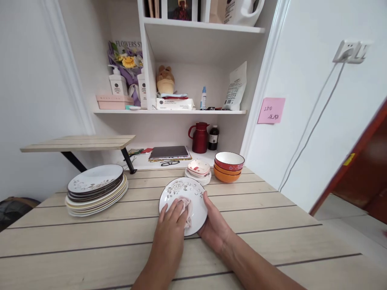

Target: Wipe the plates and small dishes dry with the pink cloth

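Note:
A white plate (198,205) with a dark rim and a flower pattern is held above the front-middle of the wooden table. My right hand (216,227) grips its right edge, thumb on the rim and fingers underneath. Bunched on the plate's face is a pale pink cloth (185,205), with the fingers of my left hand (172,223) closed over its left side. Just behind the plate are small white dishes (198,168) in a stack.
Several stacked plates (96,181) stand at the left, near a small raised wooden shelf (81,143). Stacked bowls (229,165) are at the back right. Behind the table are a laptop (169,152), glasses (170,163), a red jug (199,137) and a dark bottle (213,139).

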The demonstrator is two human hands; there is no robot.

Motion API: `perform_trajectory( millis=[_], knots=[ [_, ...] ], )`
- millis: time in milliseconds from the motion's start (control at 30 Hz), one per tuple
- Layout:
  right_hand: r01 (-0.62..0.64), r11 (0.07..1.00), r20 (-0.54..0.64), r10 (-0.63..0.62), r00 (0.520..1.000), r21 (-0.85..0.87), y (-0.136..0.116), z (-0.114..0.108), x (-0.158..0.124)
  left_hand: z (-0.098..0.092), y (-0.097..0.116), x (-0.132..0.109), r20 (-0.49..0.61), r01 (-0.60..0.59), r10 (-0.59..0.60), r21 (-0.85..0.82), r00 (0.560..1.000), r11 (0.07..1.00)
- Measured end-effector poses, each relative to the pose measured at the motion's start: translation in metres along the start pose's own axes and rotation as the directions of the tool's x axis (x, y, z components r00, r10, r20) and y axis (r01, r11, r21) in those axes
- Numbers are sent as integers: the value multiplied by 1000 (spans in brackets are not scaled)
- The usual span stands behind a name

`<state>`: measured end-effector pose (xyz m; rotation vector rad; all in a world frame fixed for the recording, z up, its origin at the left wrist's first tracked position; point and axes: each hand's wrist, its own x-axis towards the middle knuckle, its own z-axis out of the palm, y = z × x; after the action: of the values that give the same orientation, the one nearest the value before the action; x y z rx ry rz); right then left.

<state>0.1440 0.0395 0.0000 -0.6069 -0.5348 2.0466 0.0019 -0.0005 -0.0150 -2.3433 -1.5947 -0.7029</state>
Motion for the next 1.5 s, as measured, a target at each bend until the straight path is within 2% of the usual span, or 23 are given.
perform_trajectory(
  millis=[233,400,500,633,867,1000,1100,1500],
  knots=[
    [-70,991,79,79,994,-110,2,13,-14,-4,1,1,-23,-70,69,-20,997,997],
    [-93,976,46,103,994,-195,5,17,-20,-9,-2,5,-28,-88,87,-15,996,996],
    [-65,970,11,69,998,-233,9,17,-20,-10,-2,6,-38,-28,28,12,999,1000],
    [-8,976,29,14,999,-219,13,16,-19,-10,-2,6,-61,62,-60,40,996,997],
    [-23,969,-22,19,1000,-245,14,18,-21,-13,-9,6,-103,229,-221,72,970,971],
    [-37,981,-107,17,994,-189,14,16,-18,-15,-12,4,-135,310,-295,111,946,944],
    [0,991,-119,-16,993,-131,14,12,-14,-14,-13,4,-131,345,-329,128,935,930],
    [30,999,-63,-32,997,-28,11,9,-7,-9,-8,4,-99,250,-237,145,966,957]
  ],
)
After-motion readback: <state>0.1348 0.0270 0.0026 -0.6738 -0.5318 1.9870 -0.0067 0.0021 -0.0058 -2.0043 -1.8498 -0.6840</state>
